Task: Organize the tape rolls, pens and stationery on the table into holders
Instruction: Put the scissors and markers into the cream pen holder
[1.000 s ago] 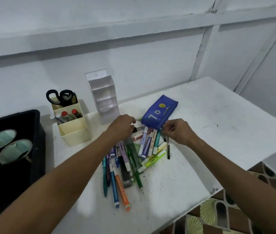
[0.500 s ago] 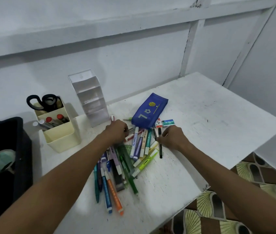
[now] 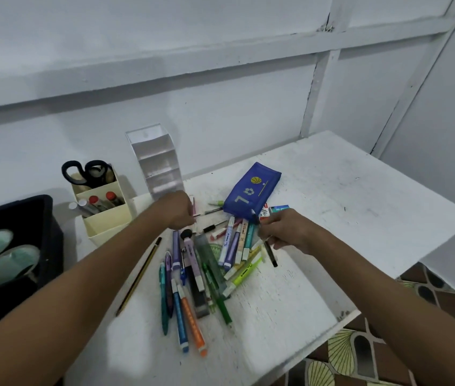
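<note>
Beside the blue pencil case (image 3: pixel 254 190), right hand (image 3: pixel 287 232) pinches black pen (image 3: pixel 269 250); left hand (image 3: pixel 177 210) unclear.

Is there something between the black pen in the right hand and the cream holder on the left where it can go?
Yes. The left hand and its forearm lie across the direct line from the black pen in the right hand to the cream holder.

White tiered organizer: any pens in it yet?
No, the white tiered organizer shows only bare shelves; pens lie on the table.
</note>
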